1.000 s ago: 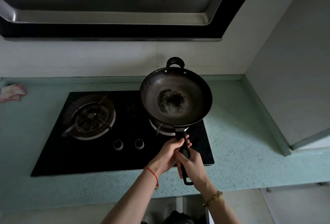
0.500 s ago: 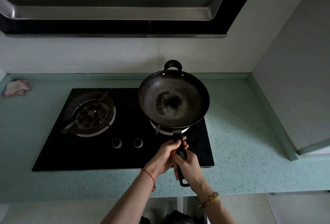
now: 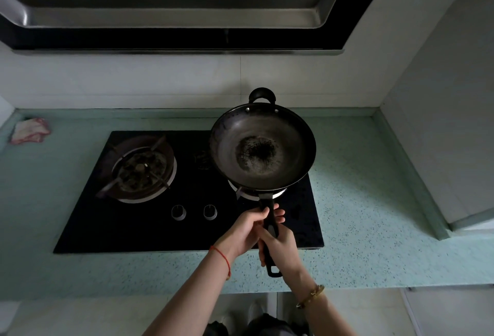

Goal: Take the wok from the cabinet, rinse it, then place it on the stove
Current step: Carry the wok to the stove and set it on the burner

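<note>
Gripping wok (image 3: 263, 148) still, left hand (image 3: 246, 231), right hand (image 3: 284, 250)

The dark round wok (image 3: 263, 148), blackened at its centre, is sitting over the black stove (image 3: 128, 228) burner directly beyond the left hand (image 3: 247, 230) and right hand (image 3: 283, 248), which are gripping its long handle (image 3: 267, 210). Burner contact is indiscernible.

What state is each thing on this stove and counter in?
wok, held by its handle over the right burner, dark patch in base
left hand, grips the handle
right hand, grips the handle nearer its end
left burner, bare, no flame
cloth, crumpled on counter
</note>
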{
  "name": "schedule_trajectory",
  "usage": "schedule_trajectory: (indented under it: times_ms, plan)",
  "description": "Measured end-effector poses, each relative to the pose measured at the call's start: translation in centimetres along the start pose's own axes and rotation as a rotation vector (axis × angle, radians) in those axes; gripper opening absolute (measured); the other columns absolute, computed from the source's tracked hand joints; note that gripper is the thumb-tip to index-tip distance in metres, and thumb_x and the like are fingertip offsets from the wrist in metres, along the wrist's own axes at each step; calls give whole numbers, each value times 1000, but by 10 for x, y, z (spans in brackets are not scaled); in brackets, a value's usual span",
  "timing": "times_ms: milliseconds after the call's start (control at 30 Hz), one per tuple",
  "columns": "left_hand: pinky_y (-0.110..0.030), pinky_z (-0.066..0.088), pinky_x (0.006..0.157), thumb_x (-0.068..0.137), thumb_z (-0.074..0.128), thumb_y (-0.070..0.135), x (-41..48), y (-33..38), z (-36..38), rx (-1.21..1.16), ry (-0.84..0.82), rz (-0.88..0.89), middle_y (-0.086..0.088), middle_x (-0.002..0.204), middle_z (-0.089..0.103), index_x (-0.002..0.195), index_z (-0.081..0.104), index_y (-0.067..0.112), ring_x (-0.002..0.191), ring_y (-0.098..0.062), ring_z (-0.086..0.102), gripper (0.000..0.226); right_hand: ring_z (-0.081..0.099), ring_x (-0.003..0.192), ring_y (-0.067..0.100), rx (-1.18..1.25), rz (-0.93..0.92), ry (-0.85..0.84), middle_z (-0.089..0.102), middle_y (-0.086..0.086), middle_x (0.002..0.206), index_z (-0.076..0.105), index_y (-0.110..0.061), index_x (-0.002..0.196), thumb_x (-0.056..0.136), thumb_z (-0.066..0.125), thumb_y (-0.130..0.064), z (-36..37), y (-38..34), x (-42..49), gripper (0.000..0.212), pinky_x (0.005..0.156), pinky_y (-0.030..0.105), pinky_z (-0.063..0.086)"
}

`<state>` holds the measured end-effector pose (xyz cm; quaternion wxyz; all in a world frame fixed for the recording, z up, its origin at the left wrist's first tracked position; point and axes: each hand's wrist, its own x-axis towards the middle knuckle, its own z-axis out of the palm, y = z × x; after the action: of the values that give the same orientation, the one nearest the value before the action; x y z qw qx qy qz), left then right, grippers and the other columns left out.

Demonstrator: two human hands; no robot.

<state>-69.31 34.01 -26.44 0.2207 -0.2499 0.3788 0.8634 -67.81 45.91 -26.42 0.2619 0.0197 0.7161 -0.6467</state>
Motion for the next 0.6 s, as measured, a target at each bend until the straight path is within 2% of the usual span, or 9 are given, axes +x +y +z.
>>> schedule_trajectory:
  times_ms: [167,267,333,400,500,600]
  plan:
    - [-34,51,87,102,40,15,-3,9,7,22,32,-53,-15,126,65,135,47,-2,106,-24,65,39,54,36,20,13,67,6,59,10,49,59,1,73,96,61,-14,0,-2,2,28,37,28,46]
    - [-31,50,82,101,40,15,-4,11,12,51,78,-71,-20,125,63,132,46,-4,98,-24,65,36,54,37,18,34,99,7,60,7,49,61,1,80,95,63,-15,0,-5,1,22,38,26,46]
    - [-29,49,80,100,42,16,-5,12,16,94,122,-87,-22,126,64,119,51,-1,94,-24,65,26,55,39,16,49,115,11,61,6,51,62,1,86,94,65,-16,1,-8,-1,19,38,26,46]
    - [-26,47,79,99,43,18,-4,13,19,158,176,-122,-21,121,66,97,49,5,90,-26,64,15,55,41,16,61,133,9,63,7,56,63,2,88,94,65,-16,2,-9,-2,20,39,26,47]
    - [-22,40,64,97,47,21,-1,16,24,232,279,-141,-15,98,64,72,40,10,86,-26,59,29,55,43,16,73,135,7,65,10,64,64,3,89,94,65,-16,2,-11,-3,19,39,26,47]
    - [-23,34,61,93,50,23,1,16,25,277,353,-109,-8,84,58,64,38,12,94,-26,54,33,54,42,16,83,132,19,64,11,66,62,2,88,94,64,-14,3,-12,-3,17,38,26,46]
